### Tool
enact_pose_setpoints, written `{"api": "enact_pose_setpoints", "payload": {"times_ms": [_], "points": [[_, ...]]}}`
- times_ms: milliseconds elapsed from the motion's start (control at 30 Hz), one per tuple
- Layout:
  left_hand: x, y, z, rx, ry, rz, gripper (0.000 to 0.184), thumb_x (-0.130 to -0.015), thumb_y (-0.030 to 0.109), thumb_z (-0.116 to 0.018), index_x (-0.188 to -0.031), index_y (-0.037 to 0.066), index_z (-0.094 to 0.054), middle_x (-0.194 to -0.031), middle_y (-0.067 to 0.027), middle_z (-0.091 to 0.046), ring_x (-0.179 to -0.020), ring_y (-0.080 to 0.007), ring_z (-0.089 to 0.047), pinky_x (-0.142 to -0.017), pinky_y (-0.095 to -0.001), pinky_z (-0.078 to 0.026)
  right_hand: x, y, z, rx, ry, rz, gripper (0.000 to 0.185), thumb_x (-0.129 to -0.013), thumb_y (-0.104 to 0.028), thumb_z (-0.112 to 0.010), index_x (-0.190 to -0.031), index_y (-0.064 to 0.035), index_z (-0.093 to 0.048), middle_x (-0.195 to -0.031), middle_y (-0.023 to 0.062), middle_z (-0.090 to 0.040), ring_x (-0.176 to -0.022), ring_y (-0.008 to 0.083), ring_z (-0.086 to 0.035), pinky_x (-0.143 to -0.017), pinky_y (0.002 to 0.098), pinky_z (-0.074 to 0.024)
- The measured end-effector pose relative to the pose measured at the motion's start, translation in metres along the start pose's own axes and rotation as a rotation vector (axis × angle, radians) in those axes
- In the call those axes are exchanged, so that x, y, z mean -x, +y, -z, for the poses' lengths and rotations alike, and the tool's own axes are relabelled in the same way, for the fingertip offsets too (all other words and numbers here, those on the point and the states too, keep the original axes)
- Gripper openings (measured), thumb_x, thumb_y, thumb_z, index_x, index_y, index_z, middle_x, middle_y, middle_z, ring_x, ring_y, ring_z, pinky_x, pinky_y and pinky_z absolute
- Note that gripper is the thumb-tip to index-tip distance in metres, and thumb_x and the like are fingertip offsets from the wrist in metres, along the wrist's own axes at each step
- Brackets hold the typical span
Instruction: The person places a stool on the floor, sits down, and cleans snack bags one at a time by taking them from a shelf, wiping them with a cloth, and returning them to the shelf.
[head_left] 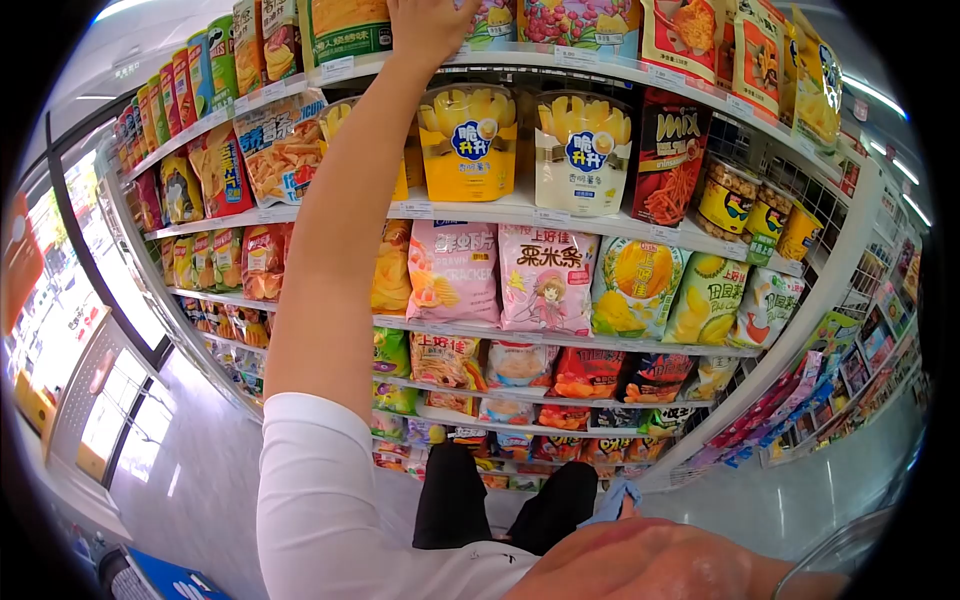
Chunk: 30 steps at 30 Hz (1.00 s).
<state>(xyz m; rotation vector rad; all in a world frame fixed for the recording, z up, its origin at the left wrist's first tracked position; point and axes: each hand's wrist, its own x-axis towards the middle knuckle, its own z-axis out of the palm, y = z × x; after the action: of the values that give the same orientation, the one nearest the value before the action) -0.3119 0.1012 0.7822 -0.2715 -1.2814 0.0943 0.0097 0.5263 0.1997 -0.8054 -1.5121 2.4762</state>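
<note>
My left arm reaches up across the snack shelves. My left hand (430,28) is at the top shelf, between a green-and-yellow chip bag (348,28) and a purple fruit-printed pouch (492,22). The top edge of the view cuts off its fingers, so any hold is hidden. Below and to the right of the forearm stand a yellow fries pouch (467,150) and a white fries pouch (583,155). Low down, beside my dark trousers, a small part of my right hand (628,508) shows at a crumpled blue cloth (608,502); its fingers look closed on it.
Several shelf tiers carry bagged snacks, including a pink prawn cracker bag (453,272). A red box (668,160) and snack tubs (727,198) stand at the right. Another rack (860,360) runs along the right side. Glass doors (100,225) and a counter (85,390) are at the left.
</note>
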Motion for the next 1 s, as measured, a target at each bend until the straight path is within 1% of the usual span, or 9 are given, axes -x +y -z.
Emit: {"api": "enact_pose_setpoints", "payload": {"times_ms": [67, 167, 267, 367, 467, 667, 767, 867, 1000], "points": [[0.002, 0.003, 0.008, -0.066, -0.036, -0.017, 0.073, -0.093, 0.04, -0.065, -0.15, 0.002, -0.041, -0.158, -0.0337, -0.029, -0.146, -0.0499, -0.029, -0.115, -0.063, -0.028, -0.008, 0.012, 0.007, -0.005, -0.009, 0.022, 0.03, -0.102, -0.028, -0.058, -0.121, -0.0057, -0.059, -0.103, 0.0061, -0.066, -0.087, 0.0204, -0.067, -0.072, 0.0357, -0.0558], [0.001, -0.015, -0.001, -0.233, 0.003, -0.348, 0.065, -0.09, 0.034, -0.067, -0.143, 0.001, -0.049, -0.155, -0.0348, -0.032, -0.144, -0.0497, -0.032, -0.115, -0.0648, -0.028, -0.013, 0.019, 0.013, -0.027, -0.003, -0.022, 0.031, -0.101, -0.028, -0.059, -0.122, -0.0062, -0.059, -0.104, 0.0063, -0.066, -0.088, 0.0203, -0.067, -0.072, 0.036, -0.0558], [0.0, -0.006, -0.004, 0.206, 0.096, 0.017, 0.056, -0.09, 0.031, -0.067, -0.136, 0.0, -0.056, -0.154, -0.033, -0.036, -0.143, -0.049, -0.034, -0.116, -0.061, -0.029, -0.01, 0.021, 0.01, -0.039, 0.02, 0.009, 0.032, -0.101, -0.028, -0.059, -0.124, -0.0066, -0.058, -0.104, 0.0064, -0.065, -0.088, 0.0202, -0.067, -0.072, 0.0357, -0.0557], [0.001, -0.013, 0.01, -0.193, -0.052, -0.353, 0.051, -0.094, 0.032, -0.065, -0.135, 0.001, -0.058, -0.154, -0.0311, -0.037, -0.143, -0.0487, -0.034, -0.118, -0.0539, -0.03, -0.009, 0.027, 0.004, 0.001, 0.07, 0.064, 0.032, -0.101, -0.028, -0.059, -0.125, -0.0062, -0.058, -0.104, 0.0064, -0.065, -0.089, 0.0202, -0.066, -0.073, 0.0359, -0.0557], [0.0, 0.004, 0.009, 0.178, 0.058, 0.054, 0.046, -0.096, 0.03, -0.062, -0.134, 0.004, -0.06, -0.152, -0.0301, -0.04, -0.142, -0.0471, -0.036, -0.119, -0.0482, -0.03, -0.031, 0.042, 0.028, -0.049, 0.011, -0.006, 0.033, -0.101, -0.028, -0.059, -0.125, -0.0057, -0.058, -0.104, 0.0066, -0.065, -0.09, 0.0204, -0.066, -0.074, 0.0361, -0.0557], [0.002, 0.007, 0.014, 0.232, 0.084, 0.119, 0.036, -0.095, 0.024, -0.06, -0.126, 0.005, -0.065, -0.144, -0.0249, -0.051, -0.137, -0.0407, -0.044, -0.115, -0.0504, -0.034, -0.019, 0.034, 0.016, -0.06, 0.005, 0.013, 0.032, -0.102, -0.029, -0.058, -0.124, -0.0062, -0.059, -0.102, 0.0056, -0.064, -0.088, 0.0194, -0.065, -0.073, 0.0353, -0.0549], [0.003, 0.012, 0.018, 0.052, 0.106, 0.083, 0.037, -0.094, 0.022, -0.061, -0.127, 0.006, -0.065, -0.14, -0.02, -0.054, -0.131, -0.0374, -0.049, -0.109, -0.051, -0.037, -0.02, 0.028, 0.016, -0.043, -0.028, -0.03, 0.032, -0.102, -0.03, -0.057, -0.123, -0.0066, -0.059, -0.101, 0.005, -0.064, -0.086, 0.0187, -0.065, -0.072, 0.0347, -0.0544], [-0.002, 0.028, 0.028, -0.03, 0.221, 0.003, 0.028, -0.092, 0.02, -0.063, -0.116, 0.007, -0.067, -0.122, -0.0155, -0.062, -0.12, -0.0343, -0.055, -0.103, -0.0508, -0.039, -0.025, 0.035, 0.022, -0.024, -0.05, -0.012, 0.032, -0.102, -0.031, -0.058, -0.123, -0.0066, -0.059, -0.1, 0.0048, -0.064, -0.086, 0.0183, -0.065, -0.072, 0.0345, -0.0542], [-0.013, 0.045, 0.021, 0.089, 0.107, -0.043, 0.015, -0.089, 0.018, -0.064, -0.1, 0.008, -0.064, -0.101, -0.0131, -0.063, -0.099, -0.0348, -0.059, -0.096, -0.0513, -0.041, -0.024, 0.032, 0.024, -0.016, -0.028, 0.008, 0.031, -0.102, -0.031, -0.058, -0.122, -0.0066, -0.059, -0.099, 0.0046, -0.063, -0.085, 0.018, -0.065, -0.072, 0.0343, -0.0542]]}}
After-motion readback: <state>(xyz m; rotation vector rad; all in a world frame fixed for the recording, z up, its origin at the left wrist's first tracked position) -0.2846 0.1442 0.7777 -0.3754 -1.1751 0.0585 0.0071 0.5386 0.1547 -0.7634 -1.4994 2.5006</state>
